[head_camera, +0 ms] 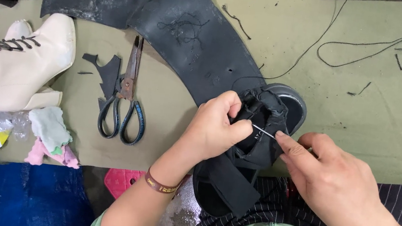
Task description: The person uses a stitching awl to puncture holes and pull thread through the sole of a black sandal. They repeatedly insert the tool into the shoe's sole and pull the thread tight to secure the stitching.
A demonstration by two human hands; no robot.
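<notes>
Our right hand (331, 183) pinches a thin silver sewing needle (263, 132) by its tip end; our left hand (217, 126) clamps the bunched black fabric strap (263, 118) of a black flat-soled sandal (253, 153) lying near centre, partly on our lap. The needle is part-way through the strap, so the stitching looks unfinished, with black thread (359, 49) trailing far right. Rusty black-handled scissors (127, 94) and a cream lace-up boot (12, 61) lie left.

A sandal (253, 153) sits at lower centre of the frame, between the left hand (217, 126) and right hand (334, 181). Scissors (127, 94) lie left of it on the counter (371, 112), a boot (12, 61) farther left, a rubber sheet (172, 18) above.
</notes>
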